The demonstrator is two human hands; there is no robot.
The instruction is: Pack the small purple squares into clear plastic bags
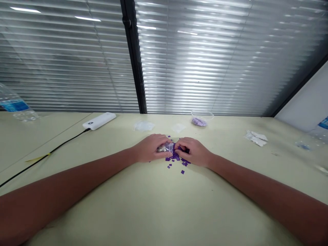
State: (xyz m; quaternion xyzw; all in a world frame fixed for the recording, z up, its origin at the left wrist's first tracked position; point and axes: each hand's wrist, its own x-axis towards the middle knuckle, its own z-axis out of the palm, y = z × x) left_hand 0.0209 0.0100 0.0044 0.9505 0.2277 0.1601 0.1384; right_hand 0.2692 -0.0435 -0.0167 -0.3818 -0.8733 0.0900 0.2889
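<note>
Several small purple squares (pixel 176 155) lie in a loose pile on the pale table (pixel 164 201), with a few scattered in front and behind. My left hand (pixel 151 148) is closed around a small clear plastic bag (pixel 166 148) at the left side of the pile. At the right side of the pile, my right hand (pixel 194 151) has its fingers curled, with thumb and fingertips close together by the bag's edge and the squares. Whatever lies between those fingertips is too small to make out.
Behind the hands are a clear round container (pixel 199 121) with light purple pieces and flat clear plastic (pixel 144 126). A white power bank (pixel 99 121) with a black cable lies back left. White paper scraps (pixel 256 138) are at right; plastic bottles (pixel 15 105) stand at both sides.
</note>
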